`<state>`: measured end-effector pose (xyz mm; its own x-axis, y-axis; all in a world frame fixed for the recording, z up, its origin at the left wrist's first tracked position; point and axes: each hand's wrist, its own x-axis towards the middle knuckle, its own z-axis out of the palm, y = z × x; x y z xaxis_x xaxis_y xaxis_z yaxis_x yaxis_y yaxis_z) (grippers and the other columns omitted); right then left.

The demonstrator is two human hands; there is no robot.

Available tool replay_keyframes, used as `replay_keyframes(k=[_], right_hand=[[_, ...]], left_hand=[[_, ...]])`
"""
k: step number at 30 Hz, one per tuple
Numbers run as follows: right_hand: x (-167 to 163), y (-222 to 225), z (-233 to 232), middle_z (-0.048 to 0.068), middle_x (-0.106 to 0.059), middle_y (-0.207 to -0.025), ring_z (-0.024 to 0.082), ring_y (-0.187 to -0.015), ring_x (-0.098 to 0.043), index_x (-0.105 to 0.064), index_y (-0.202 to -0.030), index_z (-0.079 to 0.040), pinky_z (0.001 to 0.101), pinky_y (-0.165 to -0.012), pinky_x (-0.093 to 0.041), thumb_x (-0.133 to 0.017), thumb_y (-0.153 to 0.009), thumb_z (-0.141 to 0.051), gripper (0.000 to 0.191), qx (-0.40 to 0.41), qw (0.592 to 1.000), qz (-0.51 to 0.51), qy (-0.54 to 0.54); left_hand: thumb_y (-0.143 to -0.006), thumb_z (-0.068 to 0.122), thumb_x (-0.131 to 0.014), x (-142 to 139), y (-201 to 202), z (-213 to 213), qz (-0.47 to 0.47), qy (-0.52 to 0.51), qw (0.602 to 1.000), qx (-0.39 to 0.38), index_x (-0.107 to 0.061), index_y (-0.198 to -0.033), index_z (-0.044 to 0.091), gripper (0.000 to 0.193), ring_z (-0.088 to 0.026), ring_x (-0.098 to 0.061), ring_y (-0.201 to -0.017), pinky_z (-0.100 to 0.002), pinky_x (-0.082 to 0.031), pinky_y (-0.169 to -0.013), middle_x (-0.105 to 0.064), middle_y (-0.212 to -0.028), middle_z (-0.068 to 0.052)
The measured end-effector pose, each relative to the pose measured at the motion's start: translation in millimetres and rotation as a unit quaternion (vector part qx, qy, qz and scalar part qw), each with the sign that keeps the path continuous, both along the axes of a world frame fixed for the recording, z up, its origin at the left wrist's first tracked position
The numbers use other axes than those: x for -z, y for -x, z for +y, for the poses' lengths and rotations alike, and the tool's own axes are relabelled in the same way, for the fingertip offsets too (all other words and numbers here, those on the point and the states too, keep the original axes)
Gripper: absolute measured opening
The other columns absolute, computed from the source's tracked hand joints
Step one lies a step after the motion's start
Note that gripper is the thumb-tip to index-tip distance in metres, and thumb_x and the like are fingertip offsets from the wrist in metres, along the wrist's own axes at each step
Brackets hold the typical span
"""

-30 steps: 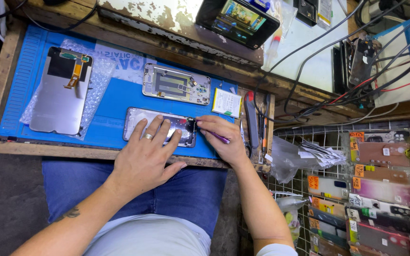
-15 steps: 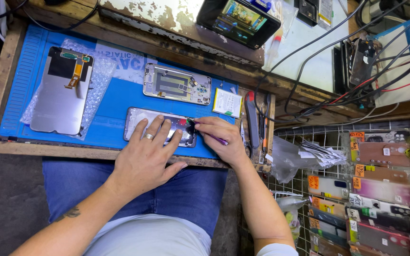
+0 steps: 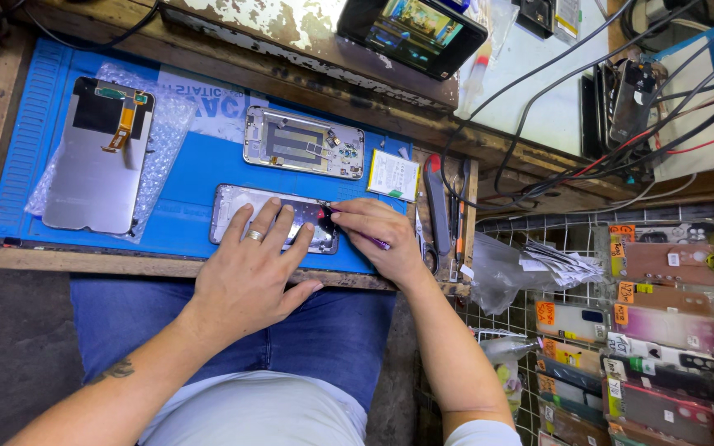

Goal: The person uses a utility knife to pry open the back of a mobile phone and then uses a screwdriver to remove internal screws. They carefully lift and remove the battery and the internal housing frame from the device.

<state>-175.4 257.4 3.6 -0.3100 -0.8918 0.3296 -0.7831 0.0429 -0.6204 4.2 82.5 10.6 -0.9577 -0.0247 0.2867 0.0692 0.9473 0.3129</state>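
1. Left hand is lying flat on the opened phone, fingers spread out and pressing it down onto the blue work mat. There's a ring on one finger.
2. Right hand is curled up at the phone's right end, fingers pinched around a thin purple-handled tool. The tip seems to be touching the phone's top corner, but the fingers cover most of it, so I can't say exactly where it lands.
3. The phone itself sits lengthwise near the front edge of the mat, just behind the wooden bench edge, roughly in the middle of the view.
4. Right behind it on the mat is a second phone frame with its insides showing, not touching the first one.
5. Over on the left of the mat there's a display panel lying face down on bubble wrap, with an orange flex cable on its back. Well apart from both hands.
6. A small yellow-green card lies just right of the second frame.
7. Some tools incl. scissors are lined up along the mat's right edge, just beside the right hand.
8. Lower right is a wire rack of phone cases.
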Motion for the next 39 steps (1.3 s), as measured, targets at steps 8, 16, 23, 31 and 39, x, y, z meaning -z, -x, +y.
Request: replay_keyframes(k=[8, 16, 23, 31, 39], right_hand=[[1, 4, 2, 0.014, -0.073, -0.121, 0.030, -0.113, -0.072, -0.073, -0.113, -0.004, 0.0356, -0.098, -0.057, -0.071, -0.086, 0.006, 0.029, -0.010, 1.000, -0.020, 0.005], [2, 5, 2, 0.014, -0.073, -0.121, 0.030, -0.113, -0.072, -0.072, -0.115, -0.004, 0.0364, -0.097, -0.057, -0.071, -0.085, 0.005, 0.031, -0.021, 1.000, -0.001, 0.003], [4, 4, -1, 0.012, -0.074, -0.121, 0.029, -0.112, -0.072, -0.073, -0.114, -0.006, 0.0367, -0.096, -0.056, -0.073, -0.086, 0.003, 0.029, -0.012, 1.000, 0.019, 0.002], [2, 10, -1, 0.010, -0.074, -0.123, 0.027, -0.115, -0.072, -0.073, -0.113, -0.008, 0.0355, -0.098, -0.056, -0.074, -0.086, 0.001, 0.028, -0.021, 0.999, 0.026, -0.018], [4, 10, -15, 0.008, -0.075, -0.120, 0.025, -0.113, -0.072, -0.073, -0.112, -0.009, 0.0371, -0.093, -0.052, -0.076, -0.084, -0.002, 0.029, -0.045, 0.997, 0.057, -0.004]], left_hand=[[-0.081, 0.055, -0.066, 1, -1, 0, 0.014, -0.015, 1.000, -0.004, -0.063, -0.128, 0.001, 0.072, -0.042, -0.050, -0.130, -0.057, -0.036, -0.108, -0.060, -0.130, -0.027], [-0.080, 0.056, -0.066, 0, 1, -1, 0.006, 0.001, 1.000, 0.005, -0.063, -0.127, 0.000, 0.072, -0.042, -0.050, -0.129, -0.057, -0.037, -0.107, -0.060, -0.129, -0.028], [-0.080, 0.055, -0.066, 0, -3, 1, 0.004, -0.005, 1.000, 0.002, -0.063, -0.127, 0.001, 0.072, -0.042, -0.049, -0.130, -0.057, -0.036, -0.108, -0.060, -0.131, -0.027], [-0.081, 0.056, -0.066, 3, -2, 0, 0.008, -0.008, 1.000, 0.002, -0.063, -0.127, 0.001, 0.072, -0.042, -0.048, -0.131, -0.057, -0.035, -0.108, -0.058, -0.132, -0.027], [-0.082, 0.056, -0.065, 4, 0, 0, 0.006, -0.008, 1.000, 0.006, -0.063, -0.129, 0.002, 0.072, -0.042, -0.047, -0.132, -0.056, -0.034, -0.109, -0.058, -0.133, -0.027]])
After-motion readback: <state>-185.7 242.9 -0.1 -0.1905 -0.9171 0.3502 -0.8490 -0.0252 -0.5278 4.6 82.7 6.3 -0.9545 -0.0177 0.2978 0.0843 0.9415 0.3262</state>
